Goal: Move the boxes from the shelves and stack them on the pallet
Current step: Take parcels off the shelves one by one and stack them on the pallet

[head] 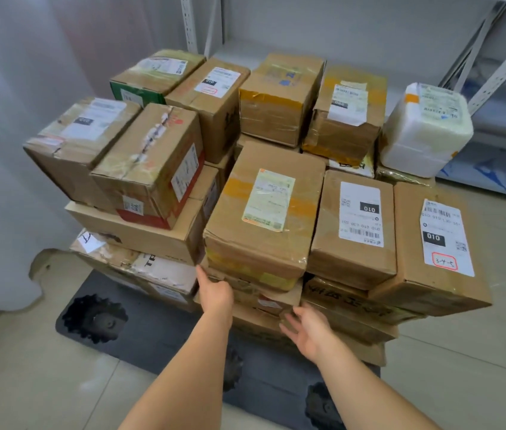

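Left hand reaches in at the front of the stack, fingers straight, tips touching the lower left corner of the front centre box, the one with the pale yellow-green label. It has hold of nothing. Right hand hangs just below and to the right, palm up, fingers spread and relaxed, near the edge of the flattened box beneath, gripping nothing. Outward now: right of the centre box sit two more brown cartons, the middle "010" box and the box marked in red pen at the corner. On the left, a torn-tape box rests on a wide flat carton. Behind stands a back row of cartons and a white foam box far right. All of it is piled on the dark pallet on the tiled floor, white shelves behind.
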